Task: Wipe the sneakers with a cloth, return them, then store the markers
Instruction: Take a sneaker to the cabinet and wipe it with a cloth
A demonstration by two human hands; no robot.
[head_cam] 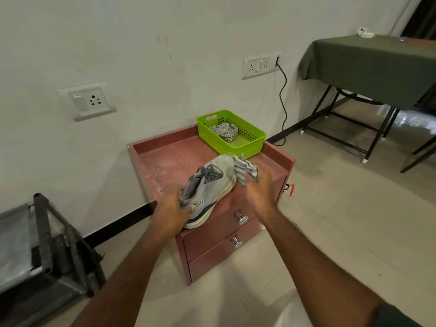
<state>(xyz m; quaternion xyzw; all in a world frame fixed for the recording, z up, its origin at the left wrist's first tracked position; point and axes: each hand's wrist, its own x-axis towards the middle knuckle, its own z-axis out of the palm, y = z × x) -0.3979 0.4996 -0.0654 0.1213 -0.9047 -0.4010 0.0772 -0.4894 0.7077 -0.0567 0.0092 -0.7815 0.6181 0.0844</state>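
Note:
A grey sneaker with a white sole is held tilted above the front of the reddish cabinet top. My left hand grips its heel. My right hand holds a grey striped cloth pressed against the sneaker's toe. A second striped cloth lies in the green basket at the back right of the cabinet top. No markers are visible.
The cabinet has two drawers with chrome knobs. A dark metal rack stands at the left. A table with a green cover is at the right. A black cable hangs from the wall socket.

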